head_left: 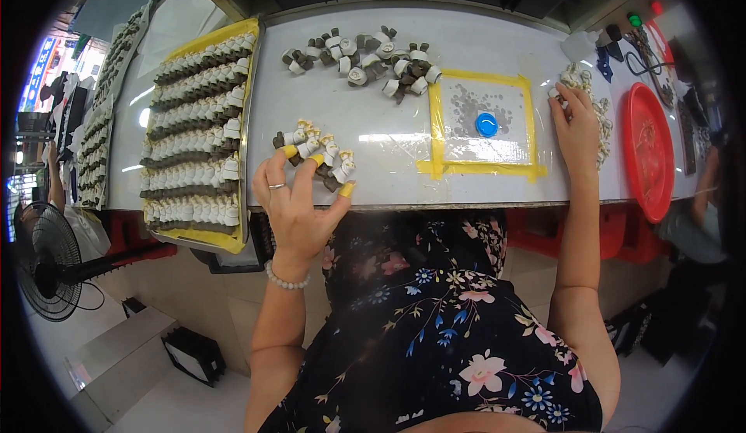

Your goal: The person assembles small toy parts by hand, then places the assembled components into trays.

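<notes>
My left hand (pixel 299 196), with yellow finger covers on its fingertips, is spread at the near side of a short row of small white-and-grey figurines with gold tops (pixel 330 153). Its fingertips touch or nearly touch the row. At the right, my right hand (pixel 576 126) has its fingers drawn together at a small white piece (pixel 555 93), partly hidden by the fingers. Around that hand lies a strip of small white-and-gold pieces (pixel 575 75), partly covered by it. A loose group of white-and-grey pieces (pixel 357 60) lies at the back middle.
A yellow-lined tray (pixel 252 68) with several figurine rows stands at left. Yellow tape (pixel 478 170) frames a grey-spotted patch holding a round blue object (pixel 486 125). At right are a red basin (pixel 646 145) and a white bottle (pixel 579 46); a fan (pixel 50 266) stands far left.
</notes>
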Demonstrator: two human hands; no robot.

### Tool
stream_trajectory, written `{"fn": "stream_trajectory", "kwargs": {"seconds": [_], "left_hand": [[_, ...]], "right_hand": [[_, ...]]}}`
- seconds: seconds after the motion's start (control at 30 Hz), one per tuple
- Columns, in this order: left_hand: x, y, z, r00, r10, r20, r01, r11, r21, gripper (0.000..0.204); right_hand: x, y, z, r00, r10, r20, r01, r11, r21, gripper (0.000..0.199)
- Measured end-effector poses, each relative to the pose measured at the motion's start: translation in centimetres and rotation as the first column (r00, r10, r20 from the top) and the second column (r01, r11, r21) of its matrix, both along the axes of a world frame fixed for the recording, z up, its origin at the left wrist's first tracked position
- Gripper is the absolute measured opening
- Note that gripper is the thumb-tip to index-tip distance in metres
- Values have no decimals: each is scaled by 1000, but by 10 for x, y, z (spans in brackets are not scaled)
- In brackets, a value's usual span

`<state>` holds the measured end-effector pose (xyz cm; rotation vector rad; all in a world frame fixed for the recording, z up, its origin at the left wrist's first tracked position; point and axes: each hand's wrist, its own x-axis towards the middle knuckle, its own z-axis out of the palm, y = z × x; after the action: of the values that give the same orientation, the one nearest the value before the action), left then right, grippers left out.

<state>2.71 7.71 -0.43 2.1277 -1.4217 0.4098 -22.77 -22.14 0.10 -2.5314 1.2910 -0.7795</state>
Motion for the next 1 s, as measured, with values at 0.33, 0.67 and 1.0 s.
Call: {"fn": "stream_trajectory", "kwargs": {"seconds": [0.33,0.67,1.0], "left_hand": [[9,5,4,999,45,6,-45,999,-2,40],[28,1,26,968,10,-253,4,998,55,17],[34,-14,44,940,74,-332,-11,982,189,21]], "right_hand": [[-2,-1,-1,1000,-4,11,4,1000,18,25],[-1,0,-1,1000,-7,12,7,1000,21,25],[-2,-2,-2,1000,-1,17,1,1000,27,26]]}}
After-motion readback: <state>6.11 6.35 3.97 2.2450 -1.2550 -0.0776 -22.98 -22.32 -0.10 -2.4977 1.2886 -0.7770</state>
